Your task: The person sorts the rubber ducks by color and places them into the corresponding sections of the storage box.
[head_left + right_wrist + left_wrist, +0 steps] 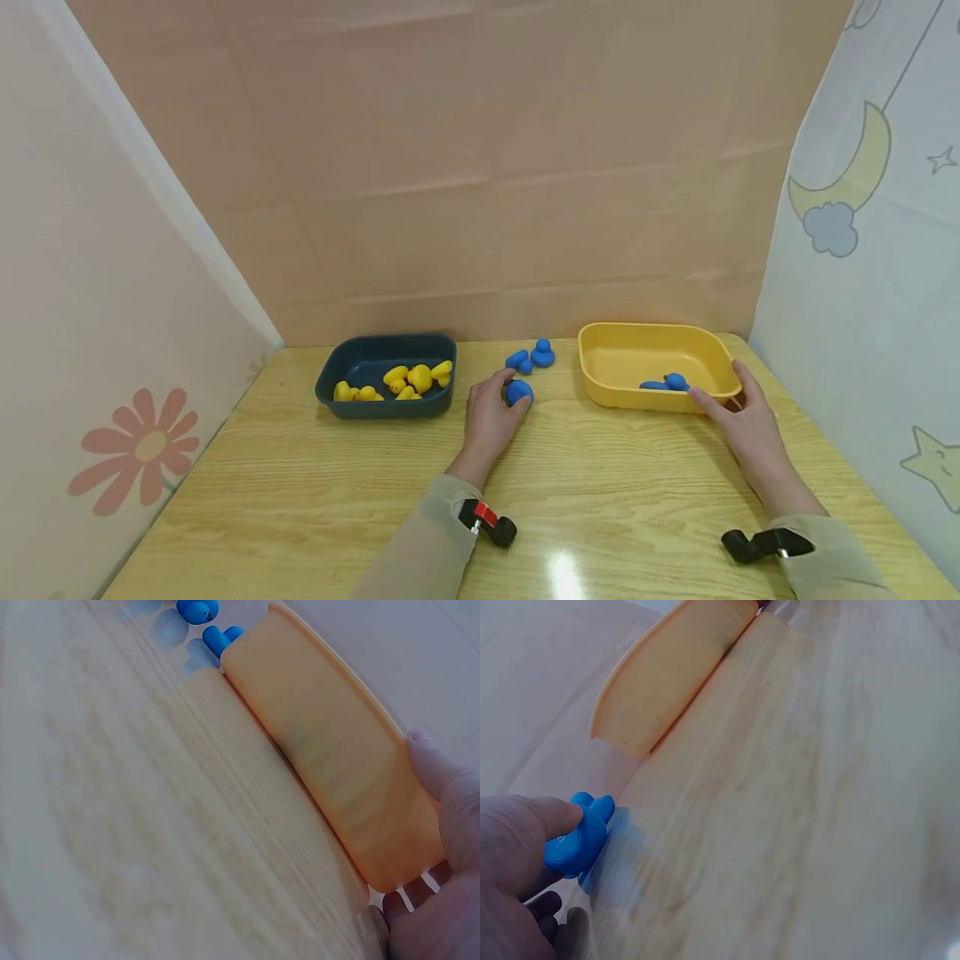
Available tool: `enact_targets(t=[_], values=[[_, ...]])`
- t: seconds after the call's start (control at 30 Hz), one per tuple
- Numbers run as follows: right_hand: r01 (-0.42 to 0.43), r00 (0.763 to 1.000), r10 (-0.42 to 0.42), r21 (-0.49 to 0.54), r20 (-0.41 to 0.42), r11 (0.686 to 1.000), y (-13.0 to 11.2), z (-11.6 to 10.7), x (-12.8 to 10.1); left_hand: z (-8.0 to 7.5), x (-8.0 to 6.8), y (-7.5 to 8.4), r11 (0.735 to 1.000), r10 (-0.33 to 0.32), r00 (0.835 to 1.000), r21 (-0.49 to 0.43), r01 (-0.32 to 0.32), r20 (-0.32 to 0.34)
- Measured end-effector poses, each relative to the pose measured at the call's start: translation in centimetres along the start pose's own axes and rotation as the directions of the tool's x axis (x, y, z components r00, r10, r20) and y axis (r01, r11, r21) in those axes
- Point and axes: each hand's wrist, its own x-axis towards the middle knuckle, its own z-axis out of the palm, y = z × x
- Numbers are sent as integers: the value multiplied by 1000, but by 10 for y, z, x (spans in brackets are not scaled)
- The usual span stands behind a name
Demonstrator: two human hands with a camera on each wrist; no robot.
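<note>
Looking down from the head view, the left hand (491, 414) pinches a blue duck (519, 392) on the counter (300, 492), just left of the yellow tray (600, 354). The right hand (742, 421) grips that tray's near right corner, fingers curled over its rim. Two more blue ducks (532, 357) sit just left of the tray, another lies inside it, and a dark tray (386, 407) of yellow ducks stands farther left.

From the left wrist, the thumb presses the blue duck (577, 840), with the tray (660, 675) beyond.

From the right wrist, fingers (435, 772) clamp the tray (330, 750) wall.
</note>
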Motion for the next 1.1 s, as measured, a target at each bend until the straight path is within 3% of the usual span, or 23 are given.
enact_targets(t=[0.67, 1.1], values=[[-22, 1000, 21, -22, -11, 1000, 0, 0, 1, 1, 0, -1, 1000, 5, 1000, 25, -5, 8], [-7, 1000, 7, -33, -12, 999, 0, -1, -1, -1, -2, 1, 1000, 10, 1000, -27, -10, -13]])
